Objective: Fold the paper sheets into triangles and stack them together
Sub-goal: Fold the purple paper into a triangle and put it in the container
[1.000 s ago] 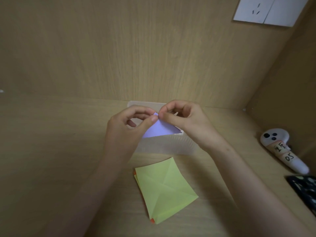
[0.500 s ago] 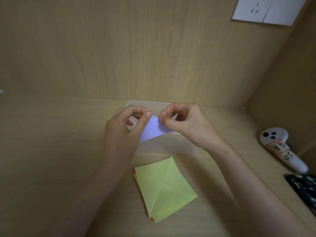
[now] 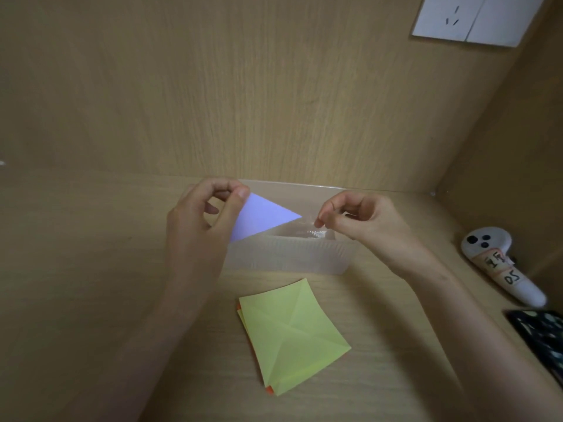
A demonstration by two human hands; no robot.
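Thumb and forefinger of the left hand (image 3: 198,229) pinch the purple triangle (image 3: 259,219) by its left corner; the right hand (image 3: 362,220) has just let go and hangs curled, empty, beside the free tip. The fold looks done: the triangle, above the clear box (image 3: 289,258) at the rear edge of the desk (image 3: 91,269), seems ready to stack, with the yellow sheets (image 3: 292,333) waiting near the front.

Indoor desk nook, all wood-grain laminate: desktop (image 3: 76,269) under the fingers (image 3: 240,193), back panel (image 3: 243,86) beyond them, side panel (image 3: 518,147) to their right. White wall socket (image 3: 451,19) up right. Hand-labelled white controller (image 3: 499,266) far right. Reads as a study workstation.
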